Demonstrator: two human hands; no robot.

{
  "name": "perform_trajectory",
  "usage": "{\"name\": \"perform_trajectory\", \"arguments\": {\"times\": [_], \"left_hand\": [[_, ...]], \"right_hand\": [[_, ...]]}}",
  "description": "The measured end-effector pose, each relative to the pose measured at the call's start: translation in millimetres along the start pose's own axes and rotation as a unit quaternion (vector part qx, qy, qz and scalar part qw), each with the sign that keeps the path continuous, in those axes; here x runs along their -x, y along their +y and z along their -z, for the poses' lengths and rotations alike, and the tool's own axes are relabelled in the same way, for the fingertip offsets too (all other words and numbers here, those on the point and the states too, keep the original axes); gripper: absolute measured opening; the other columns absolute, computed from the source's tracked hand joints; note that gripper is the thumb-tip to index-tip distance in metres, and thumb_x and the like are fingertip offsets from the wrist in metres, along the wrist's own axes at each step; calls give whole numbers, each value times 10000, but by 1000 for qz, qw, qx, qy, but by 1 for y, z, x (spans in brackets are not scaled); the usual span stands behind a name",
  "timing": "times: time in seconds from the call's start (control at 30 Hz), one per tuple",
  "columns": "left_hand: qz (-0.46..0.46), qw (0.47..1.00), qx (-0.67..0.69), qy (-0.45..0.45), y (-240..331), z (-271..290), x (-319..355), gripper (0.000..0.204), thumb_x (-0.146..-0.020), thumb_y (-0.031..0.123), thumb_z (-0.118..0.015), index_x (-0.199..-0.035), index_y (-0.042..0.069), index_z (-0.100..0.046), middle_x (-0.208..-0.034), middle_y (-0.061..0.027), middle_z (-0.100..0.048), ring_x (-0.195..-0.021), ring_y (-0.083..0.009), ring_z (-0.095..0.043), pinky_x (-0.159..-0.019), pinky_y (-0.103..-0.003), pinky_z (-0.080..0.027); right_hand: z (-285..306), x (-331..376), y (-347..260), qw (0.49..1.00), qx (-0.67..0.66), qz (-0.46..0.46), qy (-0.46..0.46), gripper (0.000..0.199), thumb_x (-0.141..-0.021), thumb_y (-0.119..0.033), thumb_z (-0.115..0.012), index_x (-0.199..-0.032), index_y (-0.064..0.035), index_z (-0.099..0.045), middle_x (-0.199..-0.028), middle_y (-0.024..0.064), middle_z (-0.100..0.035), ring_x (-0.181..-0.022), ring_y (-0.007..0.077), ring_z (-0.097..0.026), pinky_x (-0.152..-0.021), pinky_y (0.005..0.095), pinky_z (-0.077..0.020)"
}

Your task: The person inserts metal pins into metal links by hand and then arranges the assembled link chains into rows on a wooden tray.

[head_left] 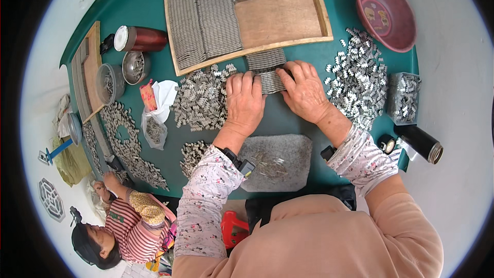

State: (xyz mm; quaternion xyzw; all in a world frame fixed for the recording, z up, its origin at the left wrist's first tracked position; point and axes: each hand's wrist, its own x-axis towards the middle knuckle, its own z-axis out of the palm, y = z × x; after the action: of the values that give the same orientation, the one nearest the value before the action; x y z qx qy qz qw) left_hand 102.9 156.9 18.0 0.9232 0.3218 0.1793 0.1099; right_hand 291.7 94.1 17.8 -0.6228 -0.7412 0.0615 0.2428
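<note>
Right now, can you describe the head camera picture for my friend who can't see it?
Two hands, left hand and right hand, press on a row of small metal pieces on a green table. Loose metal pieces lie around, below a wooden tray.

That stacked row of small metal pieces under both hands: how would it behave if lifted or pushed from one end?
The row of metal pieces looks made of many separate thin plates, so it would probably buckle or spill unless squeezed from both ends, as the left hand and right hand flank it. Likely heavy for its size. It should probably slide on the green table.
</note>
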Motion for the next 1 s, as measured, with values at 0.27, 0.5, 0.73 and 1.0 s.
{"name": "perform_trajectory", "arguments": {"times": [0.27, 0.5, 0.73, 1.0], "left_hand": [[21, 999, 19, -20, 2, 2, -6, 616, -644, 98, -797, -1191, -27, -544, -1144, -199, -520, -1075, -393, -485, -974, -519, -378], [19, 998, 38, -56, 16, 8, 3, 626, -585, 98, -795, -1148, -20, -548, -1114, -199, -513, -1068, -399, -482, -991, -524, -373], [-27, 995, 25, -92, 8, 7, 3, 608, -597, 132, -793, -1119, -50, -540, -1077, -194, -512, -1039, -390, -483, -993, -508, -377], [-92, 988, 47, -116, -10, 47, -71, 499, -604, 152, -785, -995, -45, -545, -1018, -203, -503, -1026, -378, -486, -974, -493, -385]], "right_hand": [[5, -8, 6, 999, -31, 21, -33, 518, -665, -72, -721, -1160, 18, -596, -1063, 140, -568, -1004, 322, -545, -906, 429, -423], [23, 7, 0, 994, -61, 22, -90, 584, -616, -110, -788, -1155, 4, -594, -1044, 133, -557, -1005, 320, -541, -909, 427, -422], [23, 4, 6, 990, -51, 58, -115, 564, -633, -147, -798, -1140, 19, -614, -1043, 130, -582, -991, 303, -561, -902, 413, -432], [53, -46, 31, 987, -54, 84, -128, 643, -572, -183, -834, -1135, 8, -590, -997, 140, -568, -953, 324, -571, -877, 429, -442]]}}
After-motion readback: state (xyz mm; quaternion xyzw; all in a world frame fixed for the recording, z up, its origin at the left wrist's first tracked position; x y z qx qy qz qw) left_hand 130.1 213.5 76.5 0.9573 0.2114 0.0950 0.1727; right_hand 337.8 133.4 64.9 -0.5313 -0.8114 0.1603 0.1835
